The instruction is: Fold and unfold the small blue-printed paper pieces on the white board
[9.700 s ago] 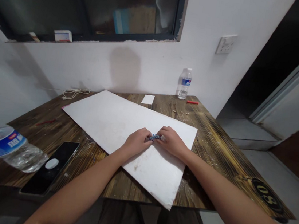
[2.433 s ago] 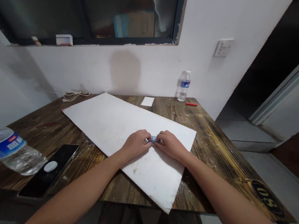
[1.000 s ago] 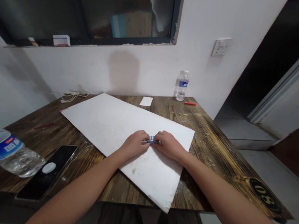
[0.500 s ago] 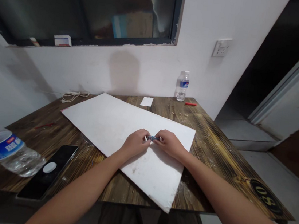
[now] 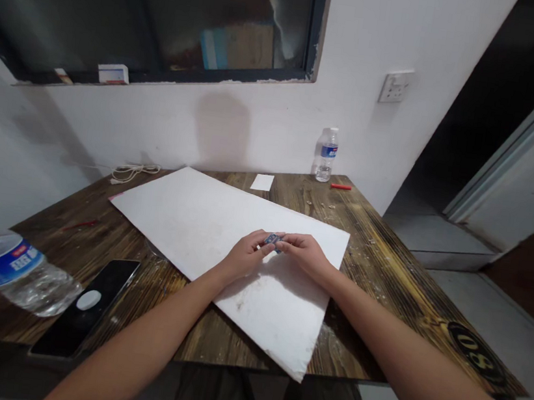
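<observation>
A small flat blue piece with pale markings (image 5: 272,238) is pinched between my two hands, just above a white board (image 5: 186,215). Its exact kind cannot be made out, and fingers hide its edges. My left hand (image 5: 246,253) has thumb and fingers closed on its left side. On its right side, my right hand (image 5: 303,251) grips it, thumb and fingertips pressed together. The board lies at an angle on a dark wooden table (image 5: 360,317), and its near corner sticks out slightly past the front edge.
At left a large water bottle (image 5: 12,265) lies near a black phone (image 5: 90,308) with a white disc on it. Along the back are a coiled white cable (image 5: 130,172), a white paper (image 5: 262,182), a small water bottle (image 5: 327,155) and a red pen-like stick (image 5: 341,187).
The blue piece has been tilted so its printed face shows, where before mostly its thin edge was seen. Both hands have turned slightly with it and stay in place over the board.
</observation>
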Motion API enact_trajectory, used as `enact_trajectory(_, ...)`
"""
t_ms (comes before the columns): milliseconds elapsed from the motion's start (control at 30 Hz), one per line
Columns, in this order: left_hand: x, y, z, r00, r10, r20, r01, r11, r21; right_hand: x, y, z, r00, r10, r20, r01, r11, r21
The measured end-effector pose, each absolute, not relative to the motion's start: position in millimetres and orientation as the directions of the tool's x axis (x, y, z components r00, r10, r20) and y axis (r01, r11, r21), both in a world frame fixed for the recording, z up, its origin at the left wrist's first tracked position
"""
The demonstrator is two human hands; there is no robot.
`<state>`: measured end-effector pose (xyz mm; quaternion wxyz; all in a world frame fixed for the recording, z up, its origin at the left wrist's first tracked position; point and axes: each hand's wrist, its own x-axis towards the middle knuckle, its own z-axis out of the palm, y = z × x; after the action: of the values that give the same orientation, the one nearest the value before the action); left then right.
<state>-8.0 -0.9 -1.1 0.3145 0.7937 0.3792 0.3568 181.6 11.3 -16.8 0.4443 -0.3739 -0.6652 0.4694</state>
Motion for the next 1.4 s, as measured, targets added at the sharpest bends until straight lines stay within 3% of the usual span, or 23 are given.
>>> enact_trajectory(267,-5.0,-0.8,-3.6,0.337,0.883,0.327,0.327,-0.436,0.839,181.3,11.0,-17.2,-0.372,0.877,0.304,0.123,0.371,-0.921)
enact_trajectory(433,-3.4,1.2,-8.0,0.233,0.958,0.168,0.173,-0.21,0.962,182.3,10.8,-16.8,-0.266,0.894,0.36,0.228,0.421,-0.878)
enact_trajectory(633,-0.3,-0.9,-10.1,0.305,0.952,0.017,0.109,-0.053,0.993,182.1,7.8,-15.3,-0.329,0.834,0.444,0.275,0.534,-0.799)
enact_trajectory(800,2.2,-4.4,-7.5,0.342,0.939,-0.027,0.157,-0.028,0.987,180.9,4.5,-14.3,-0.339,0.806,0.485,0.319,0.583,-0.747)
enact_trajectory(1200,3.1,-9.5,5.0,0.322,0.946,0.035,0.135,-0.083,0.987,183.6,7.2,-14.8,-0.193,0.851,0.489,0.283,0.526,-0.802)
enact_trajectory(1400,-0.9,-4.9,-3.4,0.248,0.969,0.001,0.124,-0.033,0.992,186.1,11.3,-14.6,-0.089,0.897,0.433,0.24,0.442,-0.865)
